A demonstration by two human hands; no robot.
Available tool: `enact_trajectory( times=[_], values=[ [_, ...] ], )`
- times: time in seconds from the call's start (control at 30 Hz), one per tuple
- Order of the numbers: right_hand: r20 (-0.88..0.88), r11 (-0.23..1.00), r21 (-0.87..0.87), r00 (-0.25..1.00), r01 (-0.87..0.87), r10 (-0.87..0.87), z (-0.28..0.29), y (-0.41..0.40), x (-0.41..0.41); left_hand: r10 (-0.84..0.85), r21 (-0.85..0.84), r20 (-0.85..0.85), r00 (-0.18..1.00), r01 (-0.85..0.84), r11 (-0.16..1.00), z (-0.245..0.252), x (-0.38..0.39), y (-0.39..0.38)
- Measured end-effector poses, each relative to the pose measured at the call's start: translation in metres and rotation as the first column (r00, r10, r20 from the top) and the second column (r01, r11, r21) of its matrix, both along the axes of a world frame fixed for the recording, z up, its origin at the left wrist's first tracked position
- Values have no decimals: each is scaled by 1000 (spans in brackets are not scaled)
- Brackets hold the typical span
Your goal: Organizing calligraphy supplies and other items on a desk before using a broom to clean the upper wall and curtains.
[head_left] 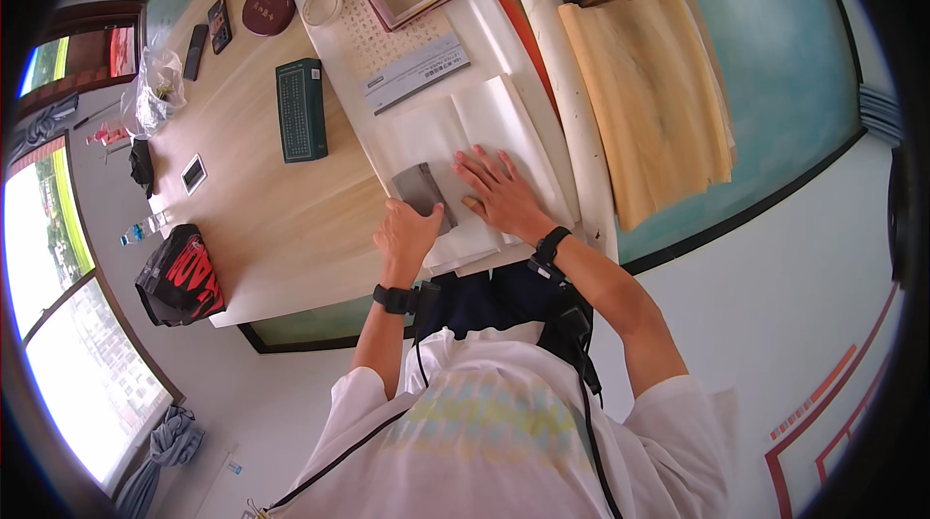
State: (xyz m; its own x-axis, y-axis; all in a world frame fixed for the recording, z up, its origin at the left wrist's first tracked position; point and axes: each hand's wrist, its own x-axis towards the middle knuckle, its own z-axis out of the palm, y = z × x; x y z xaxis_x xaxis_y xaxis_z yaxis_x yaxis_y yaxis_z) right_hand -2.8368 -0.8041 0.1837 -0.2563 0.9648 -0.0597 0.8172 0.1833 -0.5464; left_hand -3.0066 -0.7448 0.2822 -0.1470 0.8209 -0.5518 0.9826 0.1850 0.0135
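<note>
My left hand [409,230] grips the near left end of a grey rectangular block [421,193], which looks like a paperweight or inkstone, with the thumb along its near edge. The block lies on a white sheet of paper [472,119] that has a fold line. My right hand [501,192] rests palm down on the same sheet, right of the block, its fingers spread and nothing held. One of its digits has a tan wrap near the tip. Beyond the sheet lies a grey-covered pad of letter paper [418,73], over a sheet with small written characters [363,28].
A pink open box [368,1] stands at the far end. To the left are a green box [301,110], a dark red round case [269,8], a phone [219,25] and a black-and-red bag [182,278]. Yellowish paper [654,105] lies at right, beside a long white roll [574,90].
</note>
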Motion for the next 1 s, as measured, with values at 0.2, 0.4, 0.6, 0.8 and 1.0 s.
enact_trajectory(
  times=[0.2,0.4,0.6,0.8,1.0],
  values=[
    [-32,999,52,999,9,-7,12,6,5,57,2,40,998,-57,998,-11,-3,1],
    [-418,961,85,885,263,-205,78,75,8,120,58,99,988,-126,990,-8,-12,-4],
    [-418,764,150,740,627,-526,83,243,69,162,67,152,975,-174,983,-20,-17,-14],
    [-157,792,365,871,490,-466,31,335,88,176,83,218,960,-198,977,-21,-17,-14],
    [89,926,189,934,325,-346,24,365,82,179,62,240,954,-199,978,-21,-23,-11]
  ],
)
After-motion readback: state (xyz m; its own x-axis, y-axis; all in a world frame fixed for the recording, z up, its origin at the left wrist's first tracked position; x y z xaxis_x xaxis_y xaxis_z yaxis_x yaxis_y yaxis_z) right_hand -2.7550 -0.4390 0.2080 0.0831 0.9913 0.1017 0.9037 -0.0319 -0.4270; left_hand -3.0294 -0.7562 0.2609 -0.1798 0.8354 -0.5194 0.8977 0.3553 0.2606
